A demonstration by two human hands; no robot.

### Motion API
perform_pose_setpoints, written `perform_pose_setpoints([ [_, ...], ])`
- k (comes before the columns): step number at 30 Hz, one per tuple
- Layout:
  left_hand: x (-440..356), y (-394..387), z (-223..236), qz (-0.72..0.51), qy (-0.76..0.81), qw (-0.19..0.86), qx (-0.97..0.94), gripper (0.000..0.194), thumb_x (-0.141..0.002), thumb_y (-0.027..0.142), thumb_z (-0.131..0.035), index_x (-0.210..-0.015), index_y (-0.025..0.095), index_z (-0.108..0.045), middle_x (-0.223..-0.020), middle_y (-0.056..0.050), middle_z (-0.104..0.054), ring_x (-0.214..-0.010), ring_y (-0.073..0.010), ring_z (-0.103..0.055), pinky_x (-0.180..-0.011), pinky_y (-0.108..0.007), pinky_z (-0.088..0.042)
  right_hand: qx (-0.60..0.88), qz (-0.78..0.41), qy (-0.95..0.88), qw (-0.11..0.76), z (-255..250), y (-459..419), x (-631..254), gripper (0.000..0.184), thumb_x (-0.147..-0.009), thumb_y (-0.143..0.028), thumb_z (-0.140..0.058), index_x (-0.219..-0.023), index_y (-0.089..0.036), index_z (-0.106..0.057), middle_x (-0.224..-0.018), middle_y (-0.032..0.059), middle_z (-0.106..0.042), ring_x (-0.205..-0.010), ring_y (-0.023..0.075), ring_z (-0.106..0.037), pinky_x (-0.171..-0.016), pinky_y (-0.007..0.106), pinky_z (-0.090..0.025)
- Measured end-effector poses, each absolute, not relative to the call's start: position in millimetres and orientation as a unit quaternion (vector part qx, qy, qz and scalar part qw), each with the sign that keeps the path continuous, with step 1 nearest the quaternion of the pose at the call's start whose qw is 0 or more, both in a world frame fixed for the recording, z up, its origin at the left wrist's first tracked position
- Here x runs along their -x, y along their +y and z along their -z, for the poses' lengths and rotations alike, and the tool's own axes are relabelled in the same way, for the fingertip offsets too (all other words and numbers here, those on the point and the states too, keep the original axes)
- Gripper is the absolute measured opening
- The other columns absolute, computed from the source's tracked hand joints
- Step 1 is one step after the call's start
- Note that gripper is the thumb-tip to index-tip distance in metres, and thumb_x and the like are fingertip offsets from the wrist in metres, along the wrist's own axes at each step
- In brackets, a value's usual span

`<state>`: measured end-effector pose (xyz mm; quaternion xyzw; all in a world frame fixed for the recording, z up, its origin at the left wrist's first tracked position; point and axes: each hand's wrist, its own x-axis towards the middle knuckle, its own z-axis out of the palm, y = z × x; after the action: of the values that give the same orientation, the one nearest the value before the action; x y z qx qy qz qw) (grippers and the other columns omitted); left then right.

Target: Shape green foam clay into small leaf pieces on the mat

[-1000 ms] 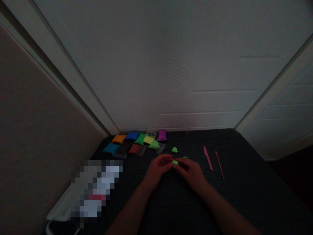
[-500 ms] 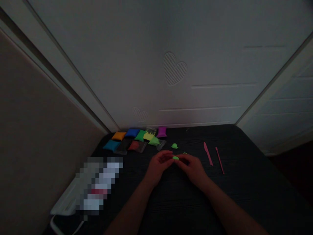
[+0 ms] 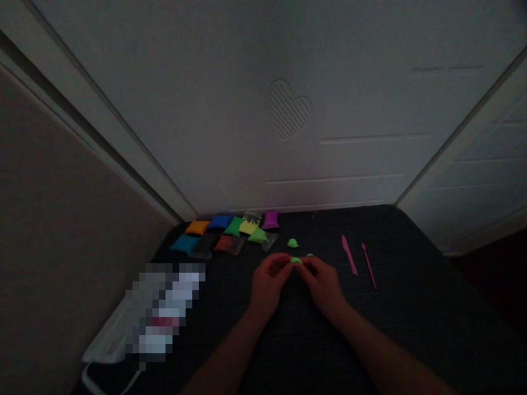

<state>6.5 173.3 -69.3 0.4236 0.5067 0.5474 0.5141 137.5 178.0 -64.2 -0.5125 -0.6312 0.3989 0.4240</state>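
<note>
A small lump of bright green clay point(image 3: 295, 260) is pinched between the fingertips of both hands above the dark table point(image 3: 411, 307). My left hand point(image 3: 269, 282) curls round its left side and my right hand point(image 3: 323, 282) closes on its right side. Just behind my hands another green clay piece point(image 3: 292, 243) lies on the table, and a tiny green bit point(image 3: 310, 255) shows by my right fingers. The room is dim.
Several coloured clay packets point(image 3: 224, 233) lie in rows at the back left. Two pink modelling tools point(image 3: 349, 255) point(image 3: 368, 265) lie to the right of my hands. A white object point(image 3: 111, 345) sits at the front left. A white panel with a heart point(image 3: 288, 109) stands behind.
Both hands have shifted slightly away from me with the green clay still between the fingertips, and the clay looks a little flatter. The view has tilted a bit.
</note>
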Motion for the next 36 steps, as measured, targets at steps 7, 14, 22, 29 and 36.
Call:
perform_pose_setpoints([
  [7,-4,177,74,-0.578,0.493,0.534,-0.371,0.023,-0.065,0.022,-0.064,-0.087,0.018,-0.056,-0.086,-0.002,-0.063,-0.082,-0.0148,-0.059,-0.079,-0.030,-0.045,0.483,-0.464,-0.582,0.461,73,178,-135,0.029,-0.076,-0.031,-0.053,-0.103,-0.022,-0.050,-0.082,0.0018,-0.064,-0.075,0.0151,-0.061,-0.068,0.028,-0.048],
  [14,-5,177,77,-0.583,0.467,0.559,-0.359,0.025,-0.063,0.019,-0.065,-0.087,0.018,-0.058,-0.085,-0.001,-0.063,-0.083,-0.0141,-0.058,-0.078,-0.029,-0.044,0.480,-0.446,-0.606,0.451,74,183,-139,0.028,-0.075,-0.031,-0.055,-0.101,-0.022,-0.056,-0.087,0.0031,-0.064,-0.079,0.0169,-0.060,-0.072,0.031,-0.048],
  [22,-4,174,71,-0.530,0.488,0.554,-0.418,0.028,-0.066,0.022,-0.064,-0.093,0.019,-0.059,-0.088,-0.002,-0.064,-0.085,-0.0154,-0.058,-0.079,-0.028,-0.044,0.474,-0.381,-0.666,0.432,63,184,-143,0.015,-0.078,-0.027,-0.051,-0.088,-0.022,-0.062,-0.084,0.0015,-0.063,-0.079,0.0149,-0.058,-0.071,0.028,-0.044],
  [29,-6,171,68,-0.510,0.514,0.515,-0.458,0.024,-0.068,0.026,-0.062,-0.090,0.019,-0.060,-0.091,-0.003,-0.063,-0.086,-0.0173,-0.058,-0.079,-0.029,-0.044,0.483,-0.322,-0.684,0.441,65,180,-141,0.014,-0.079,-0.023,-0.050,-0.087,-0.021,-0.061,-0.080,0.0015,-0.062,-0.075,0.0142,-0.057,-0.069,0.027,-0.044],
  [36,-6,172,69,-0.515,0.531,0.495,-0.456,0.021,-0.068,0.027,-0.061,-0.086,0.017,-0.060,-0.088,-0.004,-0.064,-0.083,-0.0174,-0.059,-0.078,-0.031,-0.045,0.475,-0.330,-0.685,0.443,65,181,-140,0.019,-0.079,-0.023,-0.049,-0.095,-0.023,-0.061,-0.090,0.0023,-0.063,-0.084,0.0157,-0.057,-0.077,0.030,-0.044],
])
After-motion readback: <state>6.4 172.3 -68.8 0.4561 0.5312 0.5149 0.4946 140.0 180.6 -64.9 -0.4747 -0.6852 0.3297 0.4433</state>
